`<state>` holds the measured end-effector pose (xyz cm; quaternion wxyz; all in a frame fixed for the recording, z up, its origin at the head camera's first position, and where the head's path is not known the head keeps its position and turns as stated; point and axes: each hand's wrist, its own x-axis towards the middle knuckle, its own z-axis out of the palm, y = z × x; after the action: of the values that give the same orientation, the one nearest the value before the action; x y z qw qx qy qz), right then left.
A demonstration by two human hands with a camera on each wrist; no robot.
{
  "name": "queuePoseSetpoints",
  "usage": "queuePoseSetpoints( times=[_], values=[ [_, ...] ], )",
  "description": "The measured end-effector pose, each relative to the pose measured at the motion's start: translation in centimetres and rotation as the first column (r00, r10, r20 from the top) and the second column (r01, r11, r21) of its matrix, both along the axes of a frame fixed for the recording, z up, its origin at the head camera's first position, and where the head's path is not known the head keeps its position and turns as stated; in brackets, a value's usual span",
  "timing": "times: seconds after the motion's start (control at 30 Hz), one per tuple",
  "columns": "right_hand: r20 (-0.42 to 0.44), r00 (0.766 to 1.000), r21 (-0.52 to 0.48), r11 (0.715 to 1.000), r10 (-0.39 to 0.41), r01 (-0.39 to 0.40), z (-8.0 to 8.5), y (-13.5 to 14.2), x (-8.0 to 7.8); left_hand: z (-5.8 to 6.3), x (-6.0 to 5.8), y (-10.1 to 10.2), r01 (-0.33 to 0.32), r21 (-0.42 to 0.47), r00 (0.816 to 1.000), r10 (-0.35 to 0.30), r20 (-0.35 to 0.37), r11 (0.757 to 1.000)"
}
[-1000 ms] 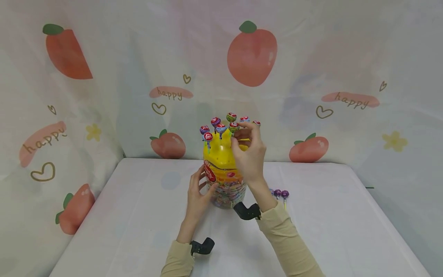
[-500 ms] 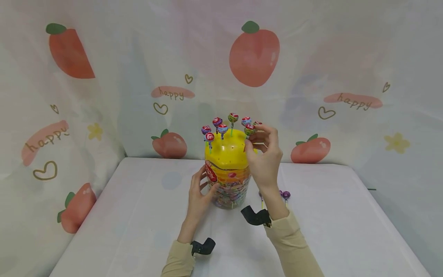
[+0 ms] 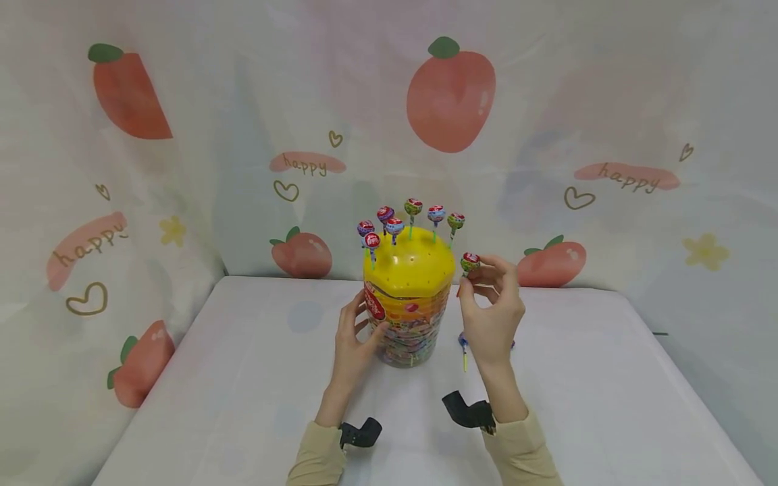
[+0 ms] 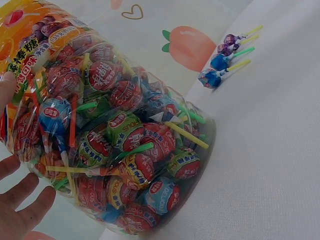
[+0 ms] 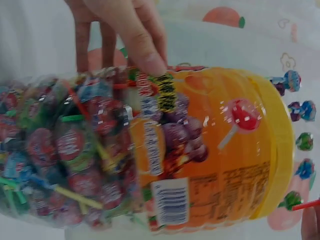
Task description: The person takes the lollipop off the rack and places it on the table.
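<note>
A clear plastic jar (image 3: 408,343) full of wrapped lollipops stands upright on the table, topped by a yellow lid (image 3: 419,270). My left hand (image 3: 352,351) grips its left side, thumb at the front. Several lollipops stand stick-down in the lid, among them a green one (image 3: 456,221) and a purple one (image 3: 385,214). Right of the jar and apart from it, my right hand (image 3: 492,314) pinches a lollipop (image 3: 470,262) with a green and red wrapper, head up. Its red stick (image 5: 306,205) shows at the edge of the right wrist view.
Several loose lollipops lie on the white tabletop (image 3: 583,398) to the right of the jar, partly hidden by my right hand in the head view. The left wrist view shows a blue lollipop (image 4: 210,78) among them. A printed fabric backdrop (image 3: 377,88) rises behind the table.
My right hand has moved right and down from above the lid, carrying the green and red lollipop away from it. The left hand keeps its place on the jar.
</note>
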<state>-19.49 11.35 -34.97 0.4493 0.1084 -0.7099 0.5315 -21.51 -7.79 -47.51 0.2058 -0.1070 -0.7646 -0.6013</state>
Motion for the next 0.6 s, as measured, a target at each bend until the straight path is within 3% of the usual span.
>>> queuePoseSetpoints(
  times=[0.3, 0.53, 0.6],
  values=[
    [0.031, 0.999, -0.029, 0.999, -0.013, 0.014, -2.6, 0.8, 0.6, 2.8, 1.7, 0.2, 0.003, -0.004, 1.000, -0.003, 0.011, 1.000],
    [0.062, 0.998, -0.038, 0.999, -0.031, 0.033, -4.4, 1.6, 0.8, 0.2, 0.2, 0.0, -0.009, -0.018, 1.000, 0.009, -0.006, 1.000],
    [0.075, 0.997, -0.037, 0.999, -0.037, 0.040, -4.9, 1.9, 1.0, 0.3, 0.3, 0.0, -0.006, -0.017, 1.000, 0.006, -0.004, 1.000]
  ],
)
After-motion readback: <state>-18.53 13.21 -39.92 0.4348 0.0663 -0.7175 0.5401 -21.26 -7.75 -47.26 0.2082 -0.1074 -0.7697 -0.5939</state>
